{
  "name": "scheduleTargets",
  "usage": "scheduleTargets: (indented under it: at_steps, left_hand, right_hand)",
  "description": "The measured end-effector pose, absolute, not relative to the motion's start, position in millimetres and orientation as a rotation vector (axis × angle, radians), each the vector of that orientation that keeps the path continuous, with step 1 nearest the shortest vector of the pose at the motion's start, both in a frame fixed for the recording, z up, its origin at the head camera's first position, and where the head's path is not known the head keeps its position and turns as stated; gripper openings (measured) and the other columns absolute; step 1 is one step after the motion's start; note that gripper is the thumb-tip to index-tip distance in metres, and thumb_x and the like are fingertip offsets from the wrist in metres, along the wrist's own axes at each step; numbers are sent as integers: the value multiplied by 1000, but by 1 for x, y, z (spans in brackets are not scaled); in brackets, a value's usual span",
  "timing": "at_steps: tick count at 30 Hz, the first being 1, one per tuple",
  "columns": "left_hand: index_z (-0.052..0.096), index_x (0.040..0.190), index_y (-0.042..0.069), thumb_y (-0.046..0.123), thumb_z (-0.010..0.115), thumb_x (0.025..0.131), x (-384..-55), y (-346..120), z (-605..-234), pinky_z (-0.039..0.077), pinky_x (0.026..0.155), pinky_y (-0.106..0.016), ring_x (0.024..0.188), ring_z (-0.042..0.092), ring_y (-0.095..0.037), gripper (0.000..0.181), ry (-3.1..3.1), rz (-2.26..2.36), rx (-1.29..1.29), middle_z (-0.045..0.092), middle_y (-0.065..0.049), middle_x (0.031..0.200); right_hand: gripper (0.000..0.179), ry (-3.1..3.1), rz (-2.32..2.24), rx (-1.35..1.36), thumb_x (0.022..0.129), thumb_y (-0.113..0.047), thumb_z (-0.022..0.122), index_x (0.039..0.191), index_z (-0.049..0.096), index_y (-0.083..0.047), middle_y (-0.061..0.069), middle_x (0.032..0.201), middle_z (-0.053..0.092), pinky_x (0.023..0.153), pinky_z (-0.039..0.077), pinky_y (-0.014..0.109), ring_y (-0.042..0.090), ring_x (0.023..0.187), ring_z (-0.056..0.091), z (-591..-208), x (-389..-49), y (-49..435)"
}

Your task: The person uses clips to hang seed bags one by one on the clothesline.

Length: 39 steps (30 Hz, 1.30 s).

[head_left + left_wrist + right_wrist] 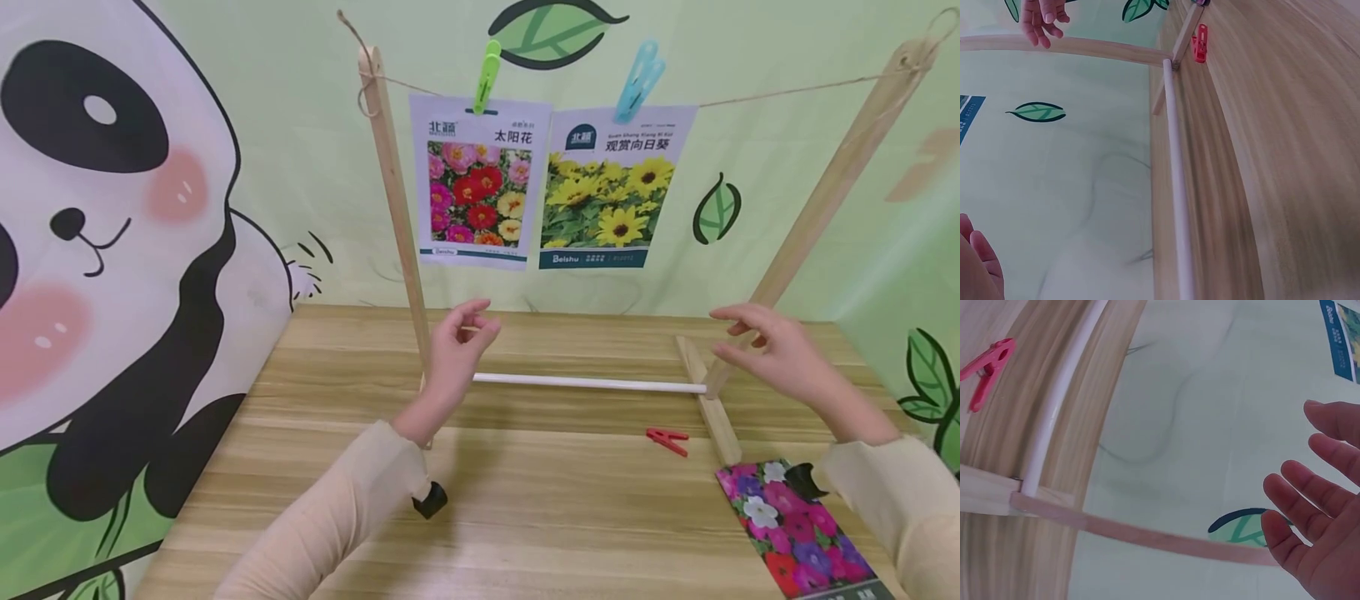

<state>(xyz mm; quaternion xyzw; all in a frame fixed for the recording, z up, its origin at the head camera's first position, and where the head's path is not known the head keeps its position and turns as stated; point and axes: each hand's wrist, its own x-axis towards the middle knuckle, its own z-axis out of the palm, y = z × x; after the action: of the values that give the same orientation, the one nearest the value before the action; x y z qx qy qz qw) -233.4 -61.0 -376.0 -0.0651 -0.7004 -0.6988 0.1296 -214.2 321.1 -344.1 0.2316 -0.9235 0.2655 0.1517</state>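
Note:
Two seed packets hang from a twine line on a wooden frame. The packet with pink and red flowers [480,187] is held by a green clothespin [487,77]; the sunflower packet [611,196] by a blue clothespin [640,83]. My left hand [459,350] hovers beside the left post with loosely bent fingers and holds nothing. My right hand [772,354], its fingers relaxed and apart in the right wrist view, is in front of the right post, also holding nothing. A red clothespin [667,441] lies on the table, and a petunia packet [798,529] lies below my right forearm.
The frame's left post [397,200] and right post [832,192] are joined low down by a white rod [585,382]. A wooden foot [716,417] extends forward on the right. Behind the wooden table [540,517] stands a wall printed with a panda [112,208] and leaves.

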Motion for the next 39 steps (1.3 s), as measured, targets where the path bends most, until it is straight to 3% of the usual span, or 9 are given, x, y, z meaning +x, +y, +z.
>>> scheduleTargets:
  at_steps: [20,32,39]
  left_hand:
    - [64,126,-15,-5,69,98,-229,-61,-408,43,71,-17,78,51,-7,31,-2105,-2033,-167,62,2,92]
    - [68,127,-9,1,72,99,-222,-58,-424,45,77,-21,85,54,-10,30,-2215,-2018,-112,67,-7,99]
    - [70,124,-10,2,73,99,-219,-54,-433,44,71,-21,82,54,-9,28,-2275,-1971,-136,69,-16,102]
  right_hand:
    - [36,-2712,904,532,98,4,71,130,62,17,38,122,65,71,45,15,-22,95,44,-369,-206,345]
    - [36,-2751,930,461,102,0,68,132,60,18,43,127,62,72,45,14,-25,94,42,-380,-200,357]
    - [34,-2777,943,437,102,2,67,130,60,20,42,125,63,71,46,16,-23,92,44,-389,-198,362]
